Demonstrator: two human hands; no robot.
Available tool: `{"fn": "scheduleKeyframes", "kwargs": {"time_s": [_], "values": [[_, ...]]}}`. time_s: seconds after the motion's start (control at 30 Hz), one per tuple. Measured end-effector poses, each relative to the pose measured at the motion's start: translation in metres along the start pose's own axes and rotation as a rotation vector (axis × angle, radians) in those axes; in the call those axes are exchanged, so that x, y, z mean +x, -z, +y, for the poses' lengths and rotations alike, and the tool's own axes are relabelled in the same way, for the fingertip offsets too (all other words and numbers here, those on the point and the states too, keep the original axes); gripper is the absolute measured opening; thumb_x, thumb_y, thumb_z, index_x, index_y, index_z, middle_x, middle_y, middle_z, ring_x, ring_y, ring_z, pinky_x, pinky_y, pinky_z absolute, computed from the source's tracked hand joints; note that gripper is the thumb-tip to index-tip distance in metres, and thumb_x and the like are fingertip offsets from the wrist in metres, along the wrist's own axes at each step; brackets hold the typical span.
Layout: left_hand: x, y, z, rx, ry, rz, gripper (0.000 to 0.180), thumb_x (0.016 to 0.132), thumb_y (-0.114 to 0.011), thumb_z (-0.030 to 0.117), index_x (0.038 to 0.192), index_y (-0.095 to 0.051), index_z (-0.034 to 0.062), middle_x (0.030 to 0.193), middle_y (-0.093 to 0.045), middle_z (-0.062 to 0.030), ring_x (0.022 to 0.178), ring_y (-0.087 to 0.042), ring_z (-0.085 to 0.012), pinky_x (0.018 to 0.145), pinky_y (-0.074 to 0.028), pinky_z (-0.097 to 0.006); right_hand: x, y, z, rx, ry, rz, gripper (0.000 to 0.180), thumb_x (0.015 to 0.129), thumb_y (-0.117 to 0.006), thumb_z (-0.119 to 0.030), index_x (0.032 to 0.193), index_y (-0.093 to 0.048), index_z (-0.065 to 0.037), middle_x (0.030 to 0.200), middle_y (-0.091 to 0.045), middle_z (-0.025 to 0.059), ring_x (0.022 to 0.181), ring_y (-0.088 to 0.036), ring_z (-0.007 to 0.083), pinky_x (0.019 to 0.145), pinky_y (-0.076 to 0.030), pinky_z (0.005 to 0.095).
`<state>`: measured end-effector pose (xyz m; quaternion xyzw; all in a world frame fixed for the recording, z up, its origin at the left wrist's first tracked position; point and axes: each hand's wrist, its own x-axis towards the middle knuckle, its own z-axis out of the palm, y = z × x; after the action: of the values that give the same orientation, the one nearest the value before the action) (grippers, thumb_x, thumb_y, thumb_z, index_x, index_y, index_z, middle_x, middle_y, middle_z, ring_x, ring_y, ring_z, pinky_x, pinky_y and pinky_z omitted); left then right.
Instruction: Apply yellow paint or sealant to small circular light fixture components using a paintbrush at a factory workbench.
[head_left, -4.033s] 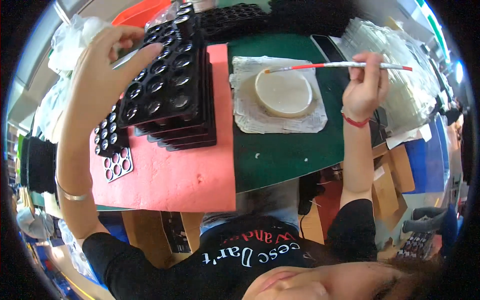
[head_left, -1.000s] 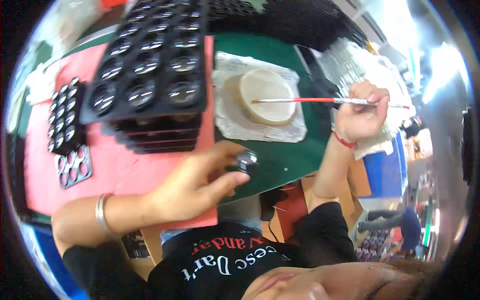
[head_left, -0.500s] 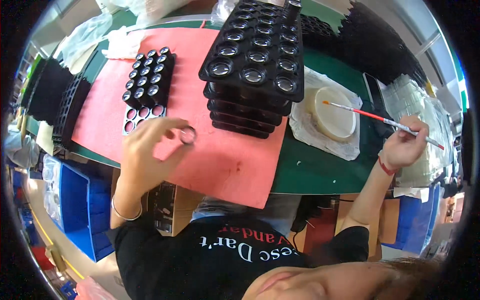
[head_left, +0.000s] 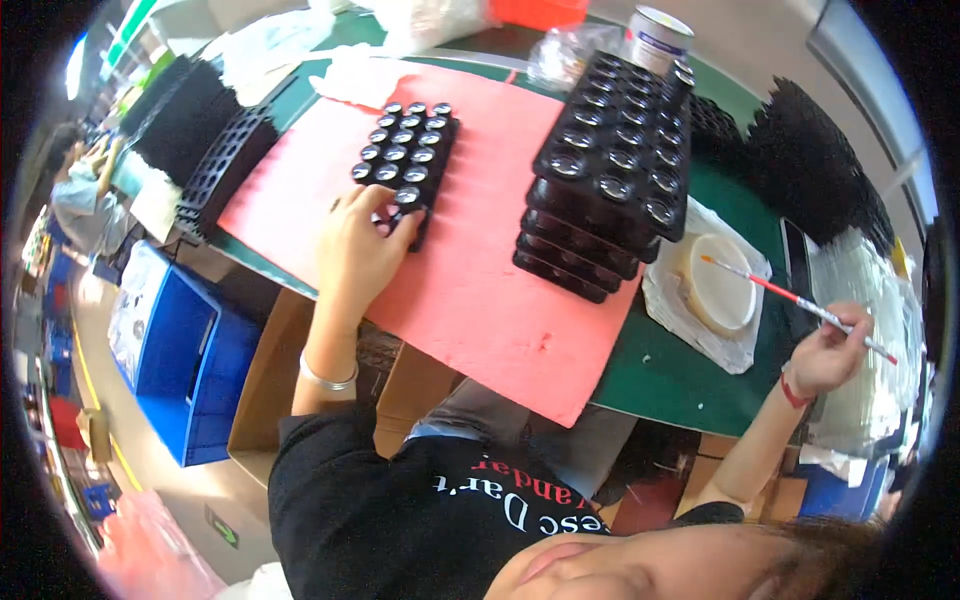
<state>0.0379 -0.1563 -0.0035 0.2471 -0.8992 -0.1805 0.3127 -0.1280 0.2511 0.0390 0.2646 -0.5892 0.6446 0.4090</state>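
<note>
My left hand (head_left: 358, 242) reaches over the pink mat (head_left: 480, 300). Its thumb and fingers close round a small black lens tube (head_left: 407, 197) with a clear glass top, at the front row of a black holder. Several matching lens tubes (head_left: 396, 154) stand upright in the rows behind it. The fingers partly hide the front row. On the right, my right hand (head_left: 832, 355) is closed on a thin red-and-white paintbrush (head_left: 780, 291). The brush's orange tip hangs over a round whitish dish (head_left: 742, 323), which sits on a crumpled white sheet (head_left: 690, 325).
A tall stack of black trays (head_left: 580, 225) full of lens tubes stands on the mat's right part. Black trays (head_left: 225, 165) also stand at the left. A white tin (head_left: 660, 40) is at the back, a phone (head_left: 795, 250) beyond the dish, a blue bin (head_left: 170, 370) below left.
My left hand has gone from above the mat to the holder's front row, taking the lens tube there. The right hand holds the brush as before. The whole view has shifted.
</note>
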Motion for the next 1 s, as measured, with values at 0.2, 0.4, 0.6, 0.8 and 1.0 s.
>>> {"fn": "scheduleKeyframes", "kwargs": {"time_s": [0.2,0.4,0.6,0.8,1.0], "values": [[0.001,0.003,-0.010,0.023,-0.032,-0.036,0.027,0.068,-0.065,0.025,0.082,-0.059,0.0032,0.076,-0.055,-0.0095,0.072,-0.055,-0.0239,0.065,-0.043,-0.033,0.000,-0.007,-0.002,-0.011,0.012,-0.004,0.025,0.085,-0.036,-0.021,0.066,-0.040,-0.004,0.064,-0.040,0.0074,0.058,-0.034,0.0127,0.052,-0.025,0.0234],[0.005,0.010,-0.006,-0.005,-0.070,-0.008,0.032,0.066,-0.069,0.026,0.087,-0.060,0.0025,0.080,-0.057,-0.0091,0.076,-0.055,-0.0220,0.068,-0.043,-0.032,-0.003,-0.004,-0.002,-0.007,-0.060,-0.009,0.025,0.084,-0.039,-0.021,0.068,-0.043,-0.003,0.067,-0.041,0.0062,0.061,-0.038,0.0130,0.053,-0.031,0.0218],[0.028,0.050,0.039,-0.013,-0.308,0.154,0.022,0.068,-0.067,0.016,0.087,-0.062,0.0080,0.068,-0.052,-0.0032,0.061,-0.045,-0.0139,0.056,-0.038,-0.026,-0.004,-0.015,-0.006,-0.114,-0.039,0.054,0.028,0.086,-0.037,-0.024,0.071,-0.048,-0.003,0.067,-0.045,0.0048,0.052,-0.035,0.0088,0.044,-0.028,0.0177],[0.094,0.035,0.115,-0.172,-0.724,-0.014,0.026,0.070,-0.064,0.021,0.089,-0.059,0.0036,0.080,-0.056,-0.0099,0.074,-0.053,-0.0216,0.067,-0.041,-0.030,-0.004,-0.021,-0.006,-0.014,-0.059,-0.012,0.026,0.087,-0.038,-0.019,0.071,-0.049,-0.003,0.066,-0.049,0.0048,0.049,-0.037,0.0071,0.045,-0.029,0.0184],[0.142,-0.022,0.177,-0.172,-0.744,-0.200,0.044,0.068,-0.067,0.037,0.088,-0.058,-0.0011,0.076,-0.056,-0.0076,0.070,-0.052,-0.0146,0.064,-0.042,-0.027,0.000,-0.013,-0.006,-0.128,-0.069,-0.024,0.027,0.087,-0.039,-0.020,0.069,-0.051,-0.003,0.061,-0.046,0.0006,0.050,-0.038,0.0055,0.046,-0.030,0.0191]]}}
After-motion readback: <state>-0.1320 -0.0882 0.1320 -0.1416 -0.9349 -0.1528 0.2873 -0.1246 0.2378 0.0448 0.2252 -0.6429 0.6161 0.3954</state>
